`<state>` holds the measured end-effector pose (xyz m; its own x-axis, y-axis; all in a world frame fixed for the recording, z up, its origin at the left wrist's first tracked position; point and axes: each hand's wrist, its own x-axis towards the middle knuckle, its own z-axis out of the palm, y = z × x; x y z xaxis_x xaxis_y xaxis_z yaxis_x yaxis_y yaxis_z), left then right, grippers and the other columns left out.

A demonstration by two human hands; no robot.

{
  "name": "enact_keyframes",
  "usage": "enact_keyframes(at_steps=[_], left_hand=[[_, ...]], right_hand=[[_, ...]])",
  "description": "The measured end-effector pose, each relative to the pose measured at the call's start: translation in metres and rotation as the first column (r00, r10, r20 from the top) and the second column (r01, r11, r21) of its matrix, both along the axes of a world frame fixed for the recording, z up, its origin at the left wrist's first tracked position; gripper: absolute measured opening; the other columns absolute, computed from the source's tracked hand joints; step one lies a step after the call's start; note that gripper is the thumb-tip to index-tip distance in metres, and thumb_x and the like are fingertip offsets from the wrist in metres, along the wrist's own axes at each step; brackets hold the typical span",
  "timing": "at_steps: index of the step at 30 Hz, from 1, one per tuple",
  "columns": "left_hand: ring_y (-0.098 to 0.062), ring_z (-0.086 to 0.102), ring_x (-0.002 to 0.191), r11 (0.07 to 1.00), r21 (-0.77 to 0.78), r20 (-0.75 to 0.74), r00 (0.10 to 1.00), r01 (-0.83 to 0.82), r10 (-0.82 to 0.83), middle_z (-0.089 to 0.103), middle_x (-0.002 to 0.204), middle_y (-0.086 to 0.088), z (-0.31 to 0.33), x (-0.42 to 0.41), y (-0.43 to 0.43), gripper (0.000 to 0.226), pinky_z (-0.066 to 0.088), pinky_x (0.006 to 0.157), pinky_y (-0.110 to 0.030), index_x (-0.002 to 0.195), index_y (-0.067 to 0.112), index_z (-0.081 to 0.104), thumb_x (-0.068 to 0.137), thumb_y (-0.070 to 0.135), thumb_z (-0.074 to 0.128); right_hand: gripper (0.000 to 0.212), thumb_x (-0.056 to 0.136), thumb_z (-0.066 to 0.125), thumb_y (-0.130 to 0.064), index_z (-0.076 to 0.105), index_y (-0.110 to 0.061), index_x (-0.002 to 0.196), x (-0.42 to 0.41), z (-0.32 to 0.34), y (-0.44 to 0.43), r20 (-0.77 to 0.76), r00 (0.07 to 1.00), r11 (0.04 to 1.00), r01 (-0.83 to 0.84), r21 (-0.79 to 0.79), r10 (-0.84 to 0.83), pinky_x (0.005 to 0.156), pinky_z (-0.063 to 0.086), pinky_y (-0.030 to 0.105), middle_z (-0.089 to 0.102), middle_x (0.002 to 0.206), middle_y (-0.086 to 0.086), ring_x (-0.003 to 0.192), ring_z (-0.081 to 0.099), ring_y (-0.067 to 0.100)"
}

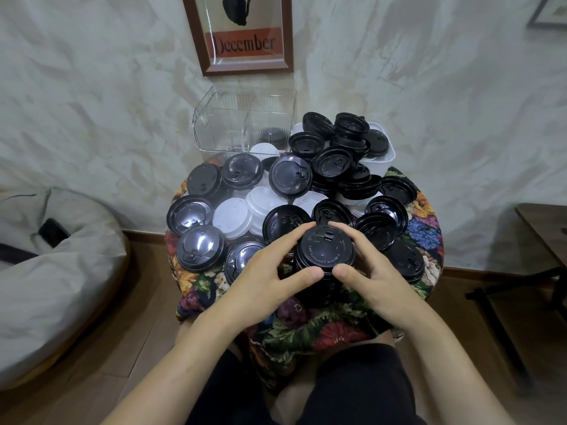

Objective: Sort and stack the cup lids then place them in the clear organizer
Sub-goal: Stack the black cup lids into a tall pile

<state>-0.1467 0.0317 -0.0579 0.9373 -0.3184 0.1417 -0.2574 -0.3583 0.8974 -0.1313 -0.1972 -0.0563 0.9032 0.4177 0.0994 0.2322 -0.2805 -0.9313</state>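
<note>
A stack of black cup lids (325,251) stands at the near edge of the small round table. My left hand (270,274) grips its left side and my right hand (368,271) grips its right side, thumbs meeting at the front. Several loose black lids (290,176) and white lids (231,219) cover the table. The clear organizer (245,121) stands at the back of the table, against the wall, with a few lids showing through its front.
A floral cloth (306,326) covers the table. A white tub (379,161) heaped with black lids sits at the back right. A grey beanbag (55,271) lies to the left, a dark side table (543,228) to the right.
</note>
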Motion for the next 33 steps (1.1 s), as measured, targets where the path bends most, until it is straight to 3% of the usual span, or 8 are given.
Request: enact_keyframes(at_steps=[3, 9, 14, 18, 21, 25, 29, 33], left_hand=[[0.005, 0.045, 0.14, 1.0, 0.006, -0.008, 1.0, 0.0, 0.0, 0.054, 0.146, 0.03, 0.002, 0.001, 0.001, 0.066, 0.037, 0.12, -0.038, 0.154, 0.046, 0.04, 0.096, 0.044, 0.07], [0.0, 0.052, 0.136, 0.996, -0.002, -0.044, 0.996, 0.084, -0.084, 0.061, 0.141, 0.025, 0.012, 0.013, 0.01, 0.06, 0.04, 0.117, -0.038, 0.149, 0.045, 0.049, 0.095, 0.042, 0.073], [-0.007, 0.072, 0.097, 0.987, -0.102, 0.041, 0.991, -0.121, 0.126, 0.076, 0.113, 0.015, 0.025, 0.045, 0.01, 0.023, 0.055, 0.083, -0.026, 0.119, 0.037, 0.073, 0.098, 0.036, 0.065], [0.003, 0.059, 0.079, 0.921, 0.142, 0.434, 0.859, -0.364, 0.272, 0.069, 0.093, 0.019, 0.047, 0.106, 0.0, 0.015, 0.046, 0.077, -0.02, 0.11, 0.028, 0.077, 0.097, 0.027, 0.07], [-0.015, 0.064, 0.098, 0.837, 0.335, 0.56, 0.806, -0.432, 0.191, 0.073, 0.108, 0.007, 0.056, 0.161, -0.009, 0.021, 0.049, 0.088, -0.034, 0.117, 0.023, 0.076, 0.098, 0.029, 0.068], [-0.035, 0.065, 0.103, 0.71, 0.53, 0.576, 0.811, -0.464, 0.099, 0.077, 0.106, -0.002, 0.062, 0.214, -0.018, 0.023, 0.053, 0.087, -0.046, 0.114, 0.024, 0.077, 0.095, 0.032, 0.068], [-0.034, 0.065, 0.105, 0.596, 0.655, 0.538, 0.84, -0.465, 0.065, 0.078, 0.105, -0.002, 0.064, 0.24, -0.022, 0.023, 0.051, 0.09, -0.043, 0.112, 0.028, 0.079, 0.096, 0.035, 0.064], [-0.033, 0.064, 0.104, 0.573, 0.68, 0.513, 0.855, -0.457, 0.073, 0.078, 0.101, -0.002, 0.064, 0.246, -0.024, 0.019, 0.047, 0.089, -0.042, 0.104, 0.028, 0.081, 0.097, 0.028, 0.063]], right_hand=[[0.076, 0.083, 0.069, -0.068, 0.042, -0.043, 0.15, 0.002, 0.005, 0.0, 0.011, 1.0, 0.999, -0.015, -0.031, 0.015, 0.111, 0.041, 0.025, 0.057, 0.144, -0.025, 0.136, 0.052, -0.001], [0.071, 0.08, 0.077, -0.055, 0.046, -0.045, 0.143, 0.004, 0.008, 0.003, 0.009, 1.0, 1.0, 0.0, -0.026, 0.0, 0.11, 0.043, 0.03, 0.061, 0.139, -0.021, 0.133, 0.056, 0.004], [0.069, 0.083, 0.08, -0.042, 0.046, -0.044, 0.142, 0.001, 0.007, 0.005, -0.008, 1.0, 1.0, 0.023, -0.016, -0.023, 0.1, 0.042, 0.01, 0.061, 0.134, -0.029, 0.128, 0.058, -0.002], [0.068, 0.083, 0.08, -0.041, 0.046, -0.044, 0.142, 0.001, 0.006, 0.006, -0.022, 0.999, 0.999, 0.036, -0.016, -0.036, 0.099, 0.041, 0.008, 0.06, 0.134, -0.03, 0.127, 0.058, -0.004], [0.069, 0.084, 0.081, -0.042, 0.045, -0.044, 0.143, 0.001, 0.007, 0.006, -0.034, 0.999, 0.999, 0.042, -0.024, -0.042, 0.1, 0.041, 0.009, 0.06, 0.135, -0.029, 0.128, 0.057, -0.003], [0.067, 0.087, 0.081, -0.037, 0.045, -0.045, 0.144, 0.0, 0.007, 0.005, -0.06, 0.997, 0.999, 0.039, -0.024, -0.04, 0.098, 0.042, 0.009, 0.06, 0.135, -0.029, 0.128, 0.057, -0.002], [0.068, 0.087, 0.081, -0.045, 0.043, -0.051, 0.143, 0.0, 0.008, 0.004, -0.065, 0.997, 0.998, 0.037, -0.042, -0.039, 0.101, 0.042, 0.01, 0.058, 0.137, -0.03, 0.13, 0.055, -0.003], [0.069, 0.086, 0.081, -0.046, 0.043, -0.051, 0.144, 0.0, 0.009, 0.004, -0.078, 0.996, 0.999, 0.03, -0.038, -0.033, 0.1, 0.041, 0.009, 0.057, 0.138, -0.03, 0.13, 0.055, -0.004]])
